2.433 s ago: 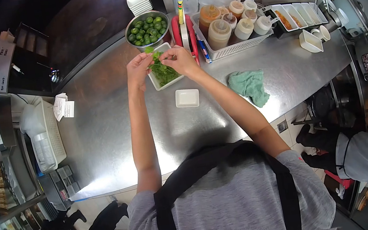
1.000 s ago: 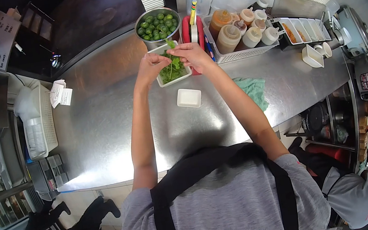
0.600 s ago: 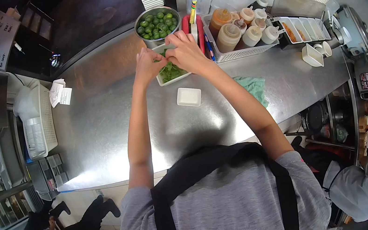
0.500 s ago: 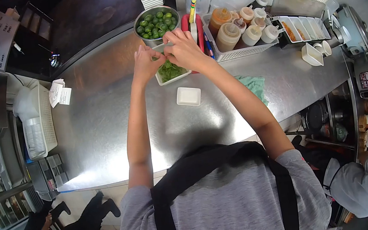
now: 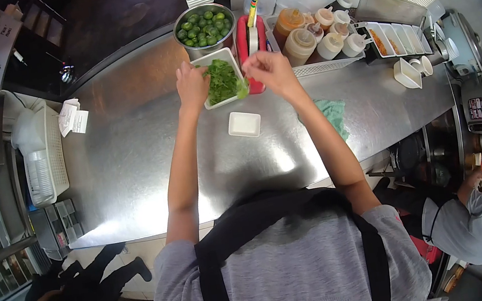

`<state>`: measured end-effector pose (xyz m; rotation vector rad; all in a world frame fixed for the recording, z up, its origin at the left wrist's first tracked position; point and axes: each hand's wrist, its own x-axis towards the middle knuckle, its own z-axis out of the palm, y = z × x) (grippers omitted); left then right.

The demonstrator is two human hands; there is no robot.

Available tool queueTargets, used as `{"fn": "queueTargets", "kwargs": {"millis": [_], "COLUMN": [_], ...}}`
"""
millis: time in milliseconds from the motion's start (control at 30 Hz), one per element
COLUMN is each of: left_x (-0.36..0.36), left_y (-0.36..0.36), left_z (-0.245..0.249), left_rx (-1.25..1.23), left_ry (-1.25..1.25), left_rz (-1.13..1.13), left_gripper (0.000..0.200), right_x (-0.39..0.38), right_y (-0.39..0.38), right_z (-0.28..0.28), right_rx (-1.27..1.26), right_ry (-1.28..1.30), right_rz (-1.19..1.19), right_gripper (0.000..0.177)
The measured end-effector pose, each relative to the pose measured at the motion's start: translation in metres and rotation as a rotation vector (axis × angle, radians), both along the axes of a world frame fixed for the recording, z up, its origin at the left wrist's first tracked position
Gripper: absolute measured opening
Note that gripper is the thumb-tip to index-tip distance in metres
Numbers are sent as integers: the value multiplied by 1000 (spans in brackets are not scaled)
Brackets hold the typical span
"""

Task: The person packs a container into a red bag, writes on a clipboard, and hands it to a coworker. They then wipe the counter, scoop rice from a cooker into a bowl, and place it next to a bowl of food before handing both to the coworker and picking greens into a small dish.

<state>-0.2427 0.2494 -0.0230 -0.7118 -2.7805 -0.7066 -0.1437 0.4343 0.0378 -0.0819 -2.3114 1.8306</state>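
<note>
A white rectangular container (image 5: 208, 102) holds leafy green herbs (image 5: 221, 81). My left hand (image 5: 191, 84) is at the container's left edge, its fingers bent together by the leaves; what they grip, if anything, is hidden. To the right of the container, my right hand (image 5: 270, 71) is raised with thumb and forefinger pinched on a green leafy sprig (image 5: 243, 88), which hangs at the container's right rim. A small empty white dish (image 5: 244, 124) rests on the steel counter just below the container.
Behind the container stands a metal pot of green limes (image 5: 205, 29). A red holder (image 5: 255, 84), a basket of sauce bottles (image 5: 316, 68) and a green cloth (image 5: 332, 118) are to the right. Co-workers (image 5: 470, 223) are at the lower right and lower left.
My right hand has moved right, away from my left hand, with a sprig now at its fingertips. More of the herbs shows between the hands. The co-workers have shifted position.
</note>
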Motion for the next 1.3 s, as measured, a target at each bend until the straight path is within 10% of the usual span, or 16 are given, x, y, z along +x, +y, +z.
{"fn": "queueTargets", "kwargs": {"millis": [500,867,1300], "left_x": [16,-2,-22], "left_y": [-3,19,38], "left_z": [8,10,-1], "left_rx": [74,-303,-398], "left_ry": [47,272,32], "left_rz": [-60,-118,-268], "left_gripper": [22,10,8], "right_x": [105,143,152], "right_y": [-29,59,68], "right_z": [-90,-89,-112], "right_rx": [754,873,771], "right_ry": [332,21,3], "right_rz": [117,-594,-607], "right_gripper": [23,30,28]}}
